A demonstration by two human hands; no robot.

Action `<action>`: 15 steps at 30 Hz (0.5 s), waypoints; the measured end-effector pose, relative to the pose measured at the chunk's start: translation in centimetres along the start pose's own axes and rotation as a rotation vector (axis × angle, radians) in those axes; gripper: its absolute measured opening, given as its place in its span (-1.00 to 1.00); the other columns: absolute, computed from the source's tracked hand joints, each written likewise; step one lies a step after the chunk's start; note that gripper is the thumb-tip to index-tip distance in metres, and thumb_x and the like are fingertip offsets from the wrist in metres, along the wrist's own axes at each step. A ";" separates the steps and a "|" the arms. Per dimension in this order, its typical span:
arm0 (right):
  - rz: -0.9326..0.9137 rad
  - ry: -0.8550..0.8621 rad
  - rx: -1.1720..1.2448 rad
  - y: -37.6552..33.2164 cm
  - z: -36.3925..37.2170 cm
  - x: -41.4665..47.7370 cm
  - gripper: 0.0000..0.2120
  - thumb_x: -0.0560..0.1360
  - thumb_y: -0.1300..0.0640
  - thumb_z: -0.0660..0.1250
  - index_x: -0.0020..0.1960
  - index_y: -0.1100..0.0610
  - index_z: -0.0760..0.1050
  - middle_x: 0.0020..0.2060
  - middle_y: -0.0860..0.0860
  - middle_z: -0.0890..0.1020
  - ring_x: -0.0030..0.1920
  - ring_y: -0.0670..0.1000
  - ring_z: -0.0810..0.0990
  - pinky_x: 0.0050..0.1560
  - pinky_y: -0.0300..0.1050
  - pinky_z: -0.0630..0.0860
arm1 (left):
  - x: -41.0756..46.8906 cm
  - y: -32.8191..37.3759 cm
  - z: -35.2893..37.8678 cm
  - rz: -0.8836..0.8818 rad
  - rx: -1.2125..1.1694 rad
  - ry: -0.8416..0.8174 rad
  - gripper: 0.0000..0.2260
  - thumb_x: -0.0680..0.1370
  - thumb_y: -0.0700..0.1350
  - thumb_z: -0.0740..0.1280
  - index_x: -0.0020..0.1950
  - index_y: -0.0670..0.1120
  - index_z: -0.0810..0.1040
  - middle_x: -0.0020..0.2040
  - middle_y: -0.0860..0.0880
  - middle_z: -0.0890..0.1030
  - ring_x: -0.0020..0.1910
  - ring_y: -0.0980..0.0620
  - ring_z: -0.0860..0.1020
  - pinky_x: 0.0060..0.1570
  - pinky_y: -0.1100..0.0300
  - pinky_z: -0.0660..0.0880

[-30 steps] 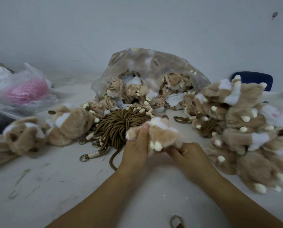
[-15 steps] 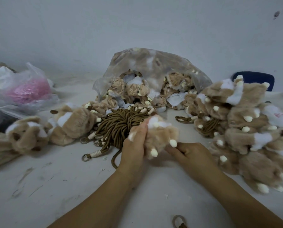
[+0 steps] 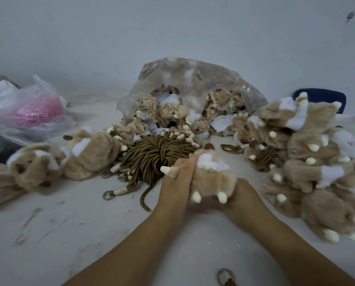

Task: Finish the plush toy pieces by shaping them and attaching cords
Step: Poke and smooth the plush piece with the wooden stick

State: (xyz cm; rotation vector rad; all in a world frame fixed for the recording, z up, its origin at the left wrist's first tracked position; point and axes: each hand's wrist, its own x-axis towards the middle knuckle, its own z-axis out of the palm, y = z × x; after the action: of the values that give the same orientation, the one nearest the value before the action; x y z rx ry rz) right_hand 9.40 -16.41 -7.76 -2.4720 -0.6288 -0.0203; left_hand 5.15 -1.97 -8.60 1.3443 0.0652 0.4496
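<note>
A tan plush piece [image 3: 211, 178] with white patches and cream nubs is held just above the table's middle. My left hand [image 3: 175, 186] grips its left side, fingers pointing up along it. From below and to the right, my right hand [image 3: 244, 200] holds its lower edge, fingertips hidden under the fur. Behind the hands lies a bundle of brown cords [image 3: 158, 155] with cream-wrapped ends and metal rings. A pile of plush pieces [image 3: 308, 162] is stacked on the right, and two more plush pieces [image 3: 55, 162] lie on the left.
A clear plastic bag [image 3: 193, 83] of unturned plush pieces stands at the back centre. A clear bag with pink material [image 3: 34, 110] sits at the back left. A blue object [image 3: 325, 98] shows behind the right pile. A cord with a ring [image 3: 226, 277] lies at the bottom edge. The white table [image 3: 69, 234] is scuffed.
Both hands have turned and worked the plush piece; its cream nubs now point down toward me and a white patch faces up. My left hand has slid further round its left side.
</note>
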 end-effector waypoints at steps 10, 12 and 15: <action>-0.091 0.066 -0.087 0.7 -1.5 -0.1 -0.61 0.41 -0.14 0.28 -0.16 0.18 0.64 -0.25 0.09 0.67 -0.19 0.07 0.62 -0.18 -0.03 0.51 | 0.4 -0.2 -0.2 -0.122 -0.076 0.088 -0.58 0.64 0.18 0.18 0.02 -0.07 0.72 -0.08 -0.09 0.73 -0.03 0.00 0.70 -0.15 0.19 0.59; -0.064 0.017 -0.029 0.5 -0.5 0.2 -0.79 0.48 0.11 0.35 -0.03 0.25 0.62 -0.10 0.19 0.66 -0.03 0.18 0.61 -0.03 0.00 0.52 | 0.2 -0.2 0.2 -0.099 -0.031 0.085 -0.62 0.65 0.12 0.18 0.00 -0.09 0.69 -0.18 -0.04 0.73 -0.11 0.07 0.70 -0.27 0.31 0.55; -0.072 0.000 -0.129 0.4 0.4 0.4 -0.80 0.52 0.11 0.30 0.03 0.18 0.61 -0.05 0.15 0.65 0.00 0.15 0.58 0.00 -0.01 0.49 | 0.1 -0.2 0.1 -0.040 0.069 0.054 -0.65 0.66 0.06 0.16 0.00 -0.11 0.65 -0.21 -0.02 0.71 -0.13 0.14 0.67 -0.27 0.37 0.52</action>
State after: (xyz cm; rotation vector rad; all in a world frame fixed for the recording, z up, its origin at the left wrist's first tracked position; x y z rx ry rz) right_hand 9.91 -16.32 -8.21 -2.5717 -0.7372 -0.0914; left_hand 5.29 -2.09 -8.72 1.3966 0.1533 0.4534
